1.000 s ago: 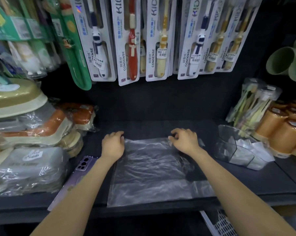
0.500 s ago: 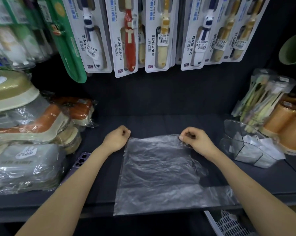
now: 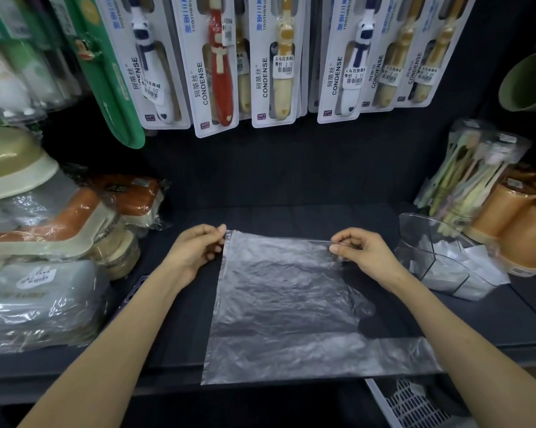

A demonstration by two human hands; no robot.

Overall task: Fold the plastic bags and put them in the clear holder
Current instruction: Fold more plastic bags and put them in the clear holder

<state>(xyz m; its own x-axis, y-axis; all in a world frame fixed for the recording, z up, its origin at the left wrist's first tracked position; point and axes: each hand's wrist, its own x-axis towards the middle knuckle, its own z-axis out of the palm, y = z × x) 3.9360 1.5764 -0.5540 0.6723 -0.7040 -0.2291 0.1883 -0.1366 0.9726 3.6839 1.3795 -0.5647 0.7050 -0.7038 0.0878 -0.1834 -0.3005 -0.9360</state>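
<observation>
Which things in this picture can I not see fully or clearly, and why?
Head view only:
- A purple object: mostly hidden under the left forearm; unidentifiable.
- The folded bags in the clear holder: count unclear, white pieces overlap.
- The white basket: cut off by the bottom edge.
- The green cup: cut off by the right edge.
- The plastic bag: its layers are indistinguishable, the film is transparent.

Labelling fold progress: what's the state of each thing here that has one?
Thin clear plastic bag: spread out on the dark shelf, not folded small.
Left hand: pinches the bag's far left corner.
Right hand: pinches the bag's far right corner.
Clear plastic divided holder: upright, holds folded bags.
</observation>
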